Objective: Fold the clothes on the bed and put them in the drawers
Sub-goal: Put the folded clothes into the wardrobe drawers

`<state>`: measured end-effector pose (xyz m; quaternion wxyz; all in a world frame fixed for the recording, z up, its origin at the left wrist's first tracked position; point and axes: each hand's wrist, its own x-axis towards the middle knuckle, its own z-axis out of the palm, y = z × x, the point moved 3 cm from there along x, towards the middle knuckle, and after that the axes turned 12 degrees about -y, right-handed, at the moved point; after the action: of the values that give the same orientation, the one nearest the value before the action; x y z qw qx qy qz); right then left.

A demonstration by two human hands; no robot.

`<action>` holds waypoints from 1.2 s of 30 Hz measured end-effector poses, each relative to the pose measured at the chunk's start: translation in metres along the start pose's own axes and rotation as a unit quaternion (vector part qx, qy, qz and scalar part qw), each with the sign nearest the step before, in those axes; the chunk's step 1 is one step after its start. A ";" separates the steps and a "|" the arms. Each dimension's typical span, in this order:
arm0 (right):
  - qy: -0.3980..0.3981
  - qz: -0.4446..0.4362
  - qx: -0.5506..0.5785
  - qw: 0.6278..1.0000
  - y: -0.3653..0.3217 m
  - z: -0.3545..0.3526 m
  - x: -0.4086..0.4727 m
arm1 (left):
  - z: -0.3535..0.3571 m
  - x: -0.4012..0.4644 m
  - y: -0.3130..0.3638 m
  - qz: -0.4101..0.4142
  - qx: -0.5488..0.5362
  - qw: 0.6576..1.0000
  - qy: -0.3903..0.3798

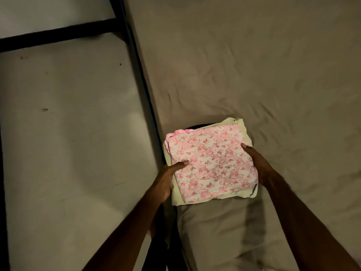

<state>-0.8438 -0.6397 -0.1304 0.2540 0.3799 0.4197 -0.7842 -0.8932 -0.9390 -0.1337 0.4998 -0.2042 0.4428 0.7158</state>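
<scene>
Your left hand [166,180] and right hand [257,167] clasp the stack [211,163] of folded clothes from either side, thumbs on top, fingers hidden beneath. It sits at the bed's [254,65] near edge, floral piece uppermost. Folding looks done; you're at the carrying step. Next, lift it level with even pressure, so the layers don't slide, and take it to the drawers, which aren't in view.

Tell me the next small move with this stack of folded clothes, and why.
Probably lift the stack clear of the bed and carry it off toward the drawers, which are out of view. The left hand and right hand grip opposite sides of the stack, floral garment on top of a pale yellow one, all folded.
</scene>
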 end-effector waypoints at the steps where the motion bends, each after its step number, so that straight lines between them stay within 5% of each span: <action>1: -0.001 -0.006 0.000 1.000 0.002 0.000 -0.001 | -0.003 0.000 0.001 -0.005 -0.002 1.000 -0.009; 20: -0.018 -0.042 0.153 0.987 0.057 0.002 -0.008 | -0.032 -0.002 0.010 -0.069 0.009 0.994 -0.079; 36: -0.075 -0.053 0.132 0.987 -0.019 0.091 -0.084 | 0.000 -0.098 0.083 -0.009 -0.029 0.997 -0.077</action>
<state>-0.8432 -0.7004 -0.0205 0.1905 0.3270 0.3121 -0.8714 -0.9262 -1.0003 -0.0260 0.5325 -0.1666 0.3803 0.7376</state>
